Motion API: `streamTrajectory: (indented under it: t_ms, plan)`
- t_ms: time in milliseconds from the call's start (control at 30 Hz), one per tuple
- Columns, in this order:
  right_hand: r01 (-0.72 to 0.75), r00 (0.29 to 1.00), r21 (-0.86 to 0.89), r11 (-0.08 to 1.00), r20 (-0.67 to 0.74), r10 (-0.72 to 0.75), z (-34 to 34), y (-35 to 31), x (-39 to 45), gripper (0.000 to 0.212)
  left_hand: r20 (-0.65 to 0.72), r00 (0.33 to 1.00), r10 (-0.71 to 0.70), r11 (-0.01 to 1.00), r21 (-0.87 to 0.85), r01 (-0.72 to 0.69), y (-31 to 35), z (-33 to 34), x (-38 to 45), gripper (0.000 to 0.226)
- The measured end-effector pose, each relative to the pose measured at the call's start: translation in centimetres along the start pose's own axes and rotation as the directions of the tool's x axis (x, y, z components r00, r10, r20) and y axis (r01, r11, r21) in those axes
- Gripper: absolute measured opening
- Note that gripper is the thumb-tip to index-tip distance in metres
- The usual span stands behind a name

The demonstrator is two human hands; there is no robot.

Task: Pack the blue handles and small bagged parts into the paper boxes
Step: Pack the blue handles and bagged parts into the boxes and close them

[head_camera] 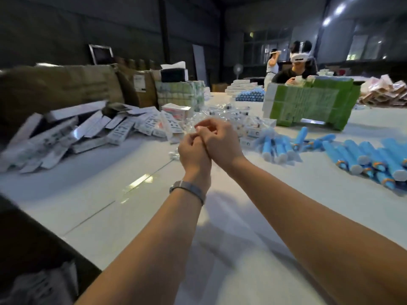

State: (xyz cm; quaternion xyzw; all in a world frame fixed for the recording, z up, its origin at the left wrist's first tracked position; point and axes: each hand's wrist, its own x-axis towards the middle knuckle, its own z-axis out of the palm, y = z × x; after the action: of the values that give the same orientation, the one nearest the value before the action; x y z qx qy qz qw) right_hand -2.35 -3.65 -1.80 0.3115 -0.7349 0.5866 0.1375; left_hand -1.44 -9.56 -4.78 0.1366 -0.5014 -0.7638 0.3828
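Our two hands meet above the middle of the white bench (253, 216), and between them we pinch a small clear bagged part (191, 129); it is blurred, so we cannot make out what is inside. Our left hand (193, 155), with a metal watch band (187, 190) on its wrist, has its fingers curled, the fingertips closing on the bag's lower edge. Our right hand (220, 139) lies against the left, thumb and forefinger pressed together on the same bag. So each hand's grip is clamped on the bag. Just beyond our hands lies a heap of more clear bagged parts (224, 115). To the right, blue handles (277, 148) lie in a loose group on the bench, and a second group of blue handles (370, 161) lies further right near the edge of view. To the left sprawls a pile of white paper boxes (77, 133), tumbled over one another. Behind it stand brown cartons (66, 84). Further back on the right stands a green-and-white block of stacked packs (308, 104), and behind that a person (293, 71) sits wearing a white headset.
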Motion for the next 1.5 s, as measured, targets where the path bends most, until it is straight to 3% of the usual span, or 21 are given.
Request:
streamTrajectory:
  t_ms: [67,133,233,300,400,467,600,767,833,900,1000,1067,1133,1233,1300,1367,1433,1500]
  plan:
    - [0.020,0.999,-0.018,1.000,0.034,-0.019,0.9,0.1,1.1,0.014,0.101,0.995,-0.022,0.997,0.077,0.014,0.7,-0.9,2.7,0.019]
    - [0.022,1.000,0.004,1.000,0.015,-0.022,1.3,0.3,2.2,0.013,0.189,0.982,0.016,0.922,0.378,-0.088,1.1,-1.8,5.8,0.015]
    - [0.007,1.000,0.024,1.000,-0.023,-0.006,1.3,1.2,3.9,0.014,0.161,0.986,0.048,0.753,0.643,-0.142,0.3,-2.9,10.9,0.016]
    - [-0.002,1.000,0.003,1.000,0.017,0.002,2.1,2.4,3.9,0.014,0.105,0.994,0.018,0.627,0.774,-0.093,-0.9,-3.8,14.7,0.014]
    - [0.023,0.998,0.004,1.000,0.066,-0.023,3.2,4.5,3.2,0.013,0.024,0.998,-0.050,0.399,0.917,-0.002,-3.0,-4.1,19.6,0.071]
    - [0.018,0.998,0.037,0.999,0.058,-0.021,3.3,5.2,3.3,0.013,-0.025,0.997,-0.069,0.346,0.937,0.048,-4.2,-3.5,21.6,0.089]
    - [0.016,0.997,0.106,0.994,0.071,-0.023,3.0,5.0,3.5,0.016,-0.062,0.997,-0.053,0.504,0.860,0.080,-6.0,-2.2,24.4,0.067]
    - [0.020,0.997,0.183,0.983,0.074,-0.034,2.7,3.7,3.7,0.020,-0.033,0.995,0.099,0.435,0.900,-0.013,-5.9,-3.5,23.8,0.059]
    - [0.040,0.997,0.165,0.985,0.054,-0.050,2.1,3.3,4.0,0.020,0.043,0.977,0.209,0.319,0.941,-0.110,-3.8,-3.5,22.3,0.049]
    - [0.070,0.997,0.109,0.992,0.021,-0.072,0.9,3.0,4.1,0.019,0.207,0.901,0.380,0.180,0.939,-0.292,-0.8,-2.7,20.1,0.034]
    - [0.138,0.989,-0.110,0.984,-0.029,-0.142,-1.3,2.8,4.2,0.027,0.427,0.709,0.561,0.066,0.831,-0.552,3.7,-1.0,15.5,0.029]
    - [0.154,0.986,-0.304,0.940,-0.011,-0.165,-2.9,2.9,4.0,0.047,0.498,0.630,0.596,0.104,0.730,-0.675,6.3,0.2,12.1,0.031]
    - [0.142,0.990,-0.436,0.889,0.041,-0.138,-4.4,3.1,3.6,0.073,0.548,0.602,0.581,0.199,0.622,-0.757,8.5,1.5,8.5,0.029]
    - [0.103,0.993,-0.396,0.912,0.090,-0.073,-6.1,2.6,2.4,0.094,0.563,0.674,0.478,0.524,0.434,-0.733,9.9,3.1,4.0,0.022]
    - [0.069,0.993,-0.275,0.959,0.116,-0.038,-6.5,2.5,1.3,0.081,0.554,0.744,0.375,0.736,0.310,-0.602,9.7,3.7,1.9,0.021]
    - [0.063,0.986,-0.102,0.993,0.158,-0.047,-6.8,2.7,0.0,0.051,0.541,0.792,0.283,0.895,0.148,-0.421,8.9,3.8,0.4,0.025]
    - [0.074,0.976,0.036,0.997,0.201,-0.080,-7.4,2.7,-0.8,0.031,0.528,0.812,0.249,0.944,0.054,-0.325,7.5,3.6,-0.4,0.037]
    - [0.025,0.972,0.182,0.983,0.225,-0.066,-8.1,2.5,-1.2,0.024,0.548,0.810,0.209,0.967,0.008,-0.255,5.4,3.4,-1.2,0.044]
